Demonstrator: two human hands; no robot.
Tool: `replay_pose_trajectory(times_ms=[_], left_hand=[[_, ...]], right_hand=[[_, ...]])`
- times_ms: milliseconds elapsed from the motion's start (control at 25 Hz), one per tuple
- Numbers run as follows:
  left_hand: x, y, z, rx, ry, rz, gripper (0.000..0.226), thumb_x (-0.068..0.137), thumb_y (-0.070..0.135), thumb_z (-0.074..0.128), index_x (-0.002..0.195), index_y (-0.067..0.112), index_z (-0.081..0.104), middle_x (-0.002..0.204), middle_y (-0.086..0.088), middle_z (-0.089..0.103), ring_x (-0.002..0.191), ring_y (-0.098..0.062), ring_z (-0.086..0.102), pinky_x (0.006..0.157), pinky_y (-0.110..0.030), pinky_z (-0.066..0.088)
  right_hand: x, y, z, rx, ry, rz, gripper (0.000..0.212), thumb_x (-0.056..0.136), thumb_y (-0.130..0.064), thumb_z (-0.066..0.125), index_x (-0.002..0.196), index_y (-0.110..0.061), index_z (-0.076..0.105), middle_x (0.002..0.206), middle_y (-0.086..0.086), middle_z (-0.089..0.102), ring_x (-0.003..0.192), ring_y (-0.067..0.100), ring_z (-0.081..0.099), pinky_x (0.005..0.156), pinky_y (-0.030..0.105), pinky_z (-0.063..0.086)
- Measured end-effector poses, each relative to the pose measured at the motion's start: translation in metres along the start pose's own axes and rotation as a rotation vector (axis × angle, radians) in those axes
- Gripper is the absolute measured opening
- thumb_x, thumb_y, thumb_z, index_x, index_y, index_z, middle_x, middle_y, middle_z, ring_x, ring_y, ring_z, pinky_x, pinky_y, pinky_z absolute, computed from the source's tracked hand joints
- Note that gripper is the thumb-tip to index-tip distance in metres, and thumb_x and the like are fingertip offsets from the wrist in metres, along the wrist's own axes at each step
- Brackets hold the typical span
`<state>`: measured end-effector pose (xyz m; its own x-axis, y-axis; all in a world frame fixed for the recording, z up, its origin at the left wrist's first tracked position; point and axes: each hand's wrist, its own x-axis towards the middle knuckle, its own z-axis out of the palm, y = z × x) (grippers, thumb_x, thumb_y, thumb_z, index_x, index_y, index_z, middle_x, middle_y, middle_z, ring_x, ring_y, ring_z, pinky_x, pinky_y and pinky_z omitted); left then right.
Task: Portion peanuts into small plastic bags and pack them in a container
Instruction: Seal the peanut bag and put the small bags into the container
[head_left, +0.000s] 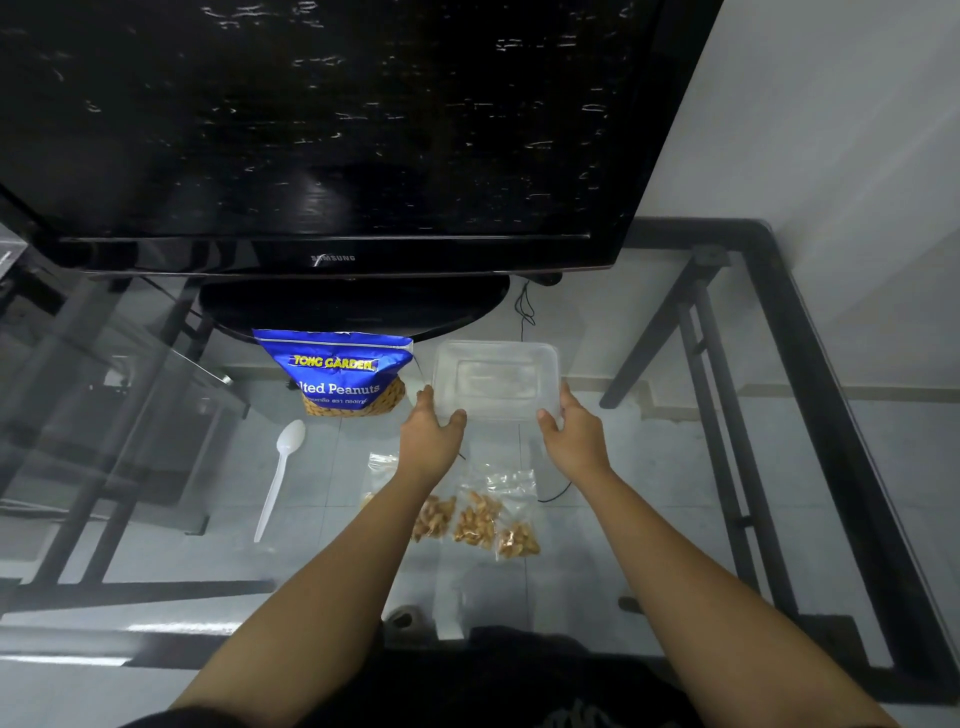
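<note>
**Both hands on the clear container**

The container (496, 379) is a shallow rectangular tub of translucent, slightly frosted plastic with rounded corners and a raised rim. It stands on the glass table (675, 519), just right of the peanut bag (335, 371) and in front of the television's glossy black oval base (353, 306). Whether a lid is on it cannot be told.

The peanut bag is a glossy blue pouch standing upright, printed with yellow and white lettering, with a clear window low down that shows tan nuts. A white plastic spoon (280, 478), smooth and slender, lies flat to the near left, bowl pointing away.

The small plastic bags (478, 514) are thin, crinkled and clear. They lie flat in a loose overlapping row near the table's middle, well short of the container. 3 clumps of peanuts show right of the left forearm, and 1 more bag is partly hidden by it.

The left hand (431, 436) grasps the container's near-left corner, thumb laid over the rim and fingers along the left side. The right hand (574, 439) grasps the near-right corner the same way, thumb on top and fingers curled against the right wall.

The tabletop is clear glass in a black metal frame, with pale floor tiles and a thin dark cable (524, 306) visible through it.
</note>
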<state>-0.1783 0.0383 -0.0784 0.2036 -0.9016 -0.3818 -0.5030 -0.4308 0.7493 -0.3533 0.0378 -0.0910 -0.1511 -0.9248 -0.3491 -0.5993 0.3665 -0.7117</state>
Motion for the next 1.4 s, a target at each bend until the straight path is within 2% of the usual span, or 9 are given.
replay_pose_trajectory(times_ms=[360,520,640,760,840,960,1080,1200,1400], left_hand=[[-0.003,-0.001,0.001,-0.157,0.033,-0.018,0.065,0.089,0.03,0.057,0.145,0.015,0.026,0.155,-0.007,0.025,0.14,-0.027,0.028,0.112,-0.046,0.032],[-0.01,0.004,0.002,-0.345,0.204,0.102,0.046,0.092,0.022,0.055,0.135,0.015,0.039,0.126,-0.005,0.052,0.119,-0.019,0.049,0.101,-0.041,0.045],[-0.013,0.009,0.0,-0.594,0.159,0.103,0.035,0.092,0.013,0.055,0.126,0.016,0.047,0.095,0.001,0.058,0.087,-0.01,0.061,0.086,-0.031,0.053],[-0.01,0.009,-0.002,-0.678,0.025,0.084,0.028,0.093,0.013,0.054,0.121,0.017,0.053,0.093,0.0,0.061,0.088,-0.014,0.06,0.088,-0.029,0.051],[-0.004,0.01,-0.002,-0.528,0.029,0.1,0.033,0.094,0.025,0.052,0.126,0.017,0.051,0.113,-0.002,0.06,0.103,-0.016,0.057,0.094,-0.032,0.049],[0.015,0.002,-0.005,-0.116,0.138,0.083,0.051,0.094,0.033,0.051,0.138,0.013,0.039,0.14,-0.011,0.046,0.126,-0.026,0.046,0.101,-0.043,0.045],[0.027,-0.005,-0.005,0.088,0.107,0.047,0.05,0.093,0.02,0.053,0.139,0.007,0.038,0.136,-0.02,0.05,0.122,-0.034,0.051,0.1,-0.044,0.046],[0.028,-0.004,-0.005,0.121,0.143,0.051,0.04,0.093,0.01,0.051,0.132,0.004,0.046,0.126,-0.022,0.057,0.112,-0.033,0.057,0.093,-0.039,0.048],[0.03,-0.005,-0.005,0.16,0.203,0.066,0.033,0.094,0.008,0.048,0.125,0.0,0.053,0.114,-0.024,0.061,0.103,-0.035,0.059,0.084,-0.035,0.048]], right_hand=[[-0.01,-0.011,-0.006,0.075,0.057,-0.027,0.059,0.097,-0.025,0.046,0.148,-0.011,0.017,0.141,0.013,0.046,0.129,0.026,0.045,0.104,0.027,0.034],[-0.016,-0.012,-0.006,0.273,0.184,-0.107,0.058,0.094,-0.021,0.052,0.146,-0.013,0.027,0.143,0.009,0.046,0.13,0.022,0.045,0.111,0.031,0.032],[-0.018,-0.016,-0.02,0.629,0.256,-0.072,0.063,0.088,-0.018,0.062,0.143,-0.02,0.03,0.128,0.001,0.055,0.115,0.017,0.057,0.098,0.031,0.047],[-0.008,-0.017,-0.041,0.761,0.176,-0.041,0.064,0.088,-0.015,0.062,0.14,-0.03,0.028,0.114,-0.003,0.06,0.088,0.011,0.065,0.08,0.028,0.052],[0.001,-0.016,-0.055,0.761,0.174,-0.032,0.052,0.088,-0.007,0.06,0.13,-0.031,0.042,0.109,0.0,0.063,0.074,0.01,0.065,0.069,0.022,0.053],[0.011,-0.005,-0.068,0.888,0.308,0.031,0.051,0.082,0.005,0.061,0.118,-0.029,0.05,0.113,0.004,0.055,0.103,0.021,0.061,0.079,0.026,0.056],[0.015,0.013,-0.072,0.897,0.391,0.128,0.057,0.081,0.008,0.061,0.129,-0.022,0.049,0.123,0.002,0.05,0.116,0.021,0.054,0.09,0.032,0.053],[0.01,0.028,-0.069,0.819,0.433,0.21,0.058,0.084,0.005,0.059,0.135,-0.018,0.043,0.119,0.002,0.048,0.104,0.016,0.053,0.078,0.021,0.05],[0.018,0.053,-0.052,0.575,0.407,0.284,0.057,0.087,0.001,0.055,0.138,-0.017,0.039,0.127,0.009,0.049,0.106,0.025,0.055,0.095,0.038,0.049]])
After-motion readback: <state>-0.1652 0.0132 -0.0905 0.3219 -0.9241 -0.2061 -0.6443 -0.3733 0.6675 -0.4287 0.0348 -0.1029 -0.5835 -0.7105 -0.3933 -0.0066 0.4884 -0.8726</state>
